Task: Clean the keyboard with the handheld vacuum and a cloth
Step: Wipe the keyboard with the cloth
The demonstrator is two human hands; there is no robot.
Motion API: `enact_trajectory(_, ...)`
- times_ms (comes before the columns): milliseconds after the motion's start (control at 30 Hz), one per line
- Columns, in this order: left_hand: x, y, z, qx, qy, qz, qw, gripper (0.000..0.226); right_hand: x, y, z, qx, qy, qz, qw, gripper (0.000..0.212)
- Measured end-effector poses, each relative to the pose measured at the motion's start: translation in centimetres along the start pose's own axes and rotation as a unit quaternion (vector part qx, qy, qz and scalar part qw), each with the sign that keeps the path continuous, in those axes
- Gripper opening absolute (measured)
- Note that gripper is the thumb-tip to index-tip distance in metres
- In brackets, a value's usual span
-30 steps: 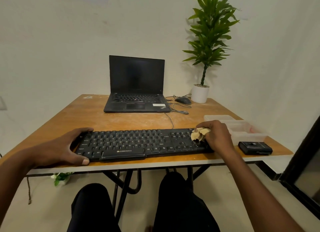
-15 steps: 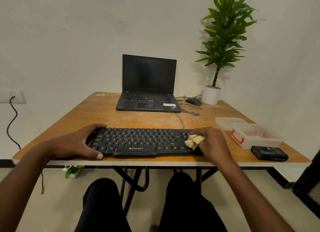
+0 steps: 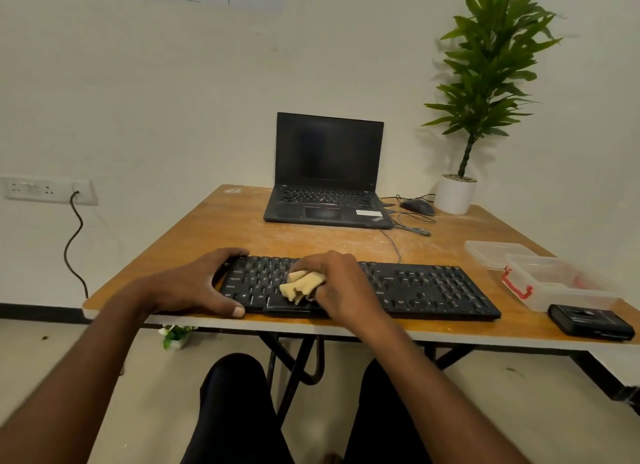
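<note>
Keyboard point(image 3: 433, 287): I see it lying along the tabletop's point(image 3: 242, 228) near edge.
Left hand point(image 3: 194, 285): curled round the keyboard's left end, bracing it.
Right hand point(image 3: 341, 287): pinching a bunched beige cloth point(image 3: 301, 285) onto the left-centre keys.
Technique: I'd wipe lightly along rows.
Plastic boxes point(image 3: 554, 283): look empty, lid point(image 3: 495, 252) beside.

Left hand point(image 3: 204, 285): fingers curled over the far left corner of the black full-size keyboard point(image 3: 426, 288), thumb laid flat along its near edge, forearm entering from the lower left. Right hand point(image 3: 341, 288): palm down over the left-centre keys, fingers bunched around a crumpled tan cloth point(image 3: 301, 285) pressed to the keys, forearm entering from the lower right, both arms bare
</note>
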State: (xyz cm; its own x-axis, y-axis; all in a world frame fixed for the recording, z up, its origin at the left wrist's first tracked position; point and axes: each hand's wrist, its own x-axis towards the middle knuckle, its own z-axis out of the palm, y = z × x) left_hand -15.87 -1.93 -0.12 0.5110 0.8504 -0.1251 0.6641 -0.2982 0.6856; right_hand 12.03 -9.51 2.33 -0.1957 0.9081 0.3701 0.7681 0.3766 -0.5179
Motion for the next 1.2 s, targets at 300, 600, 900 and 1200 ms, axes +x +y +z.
enact_trajectory(300, 0.1, 0.2, 0.1, -0.001, 0.01, 0.011, 1.0, 0.122, -0.2, 1.6, -1.7, -0.072, 0.081, 0.084, 0.991, 0.043)
enact_trajectory(600, 0.7, -0.6, 0.1, -0.006, 0.017, 0.046, 0.999, 0.13, 3.2, -6.3, 5.9, -0.009, -0.016, -0.067, 0.998, 0.052)
enact_trajectory(900, 0.5, -0.7, 0.0, -0.009, 0.01, 0.023, 1.0, 0.118, 3.5, 2.1, -0.6, -0.091, 0.083, 0.11, 0.986, 0.035)
enact_trajectory(1200, 0.6, -0.2, -0.1, -0.012, 0.004, 0.029, 0.999, 0.116, 6.4, -4.4, 5.4, -0.039, 0.026, -0.006, 0.999, 0.033)
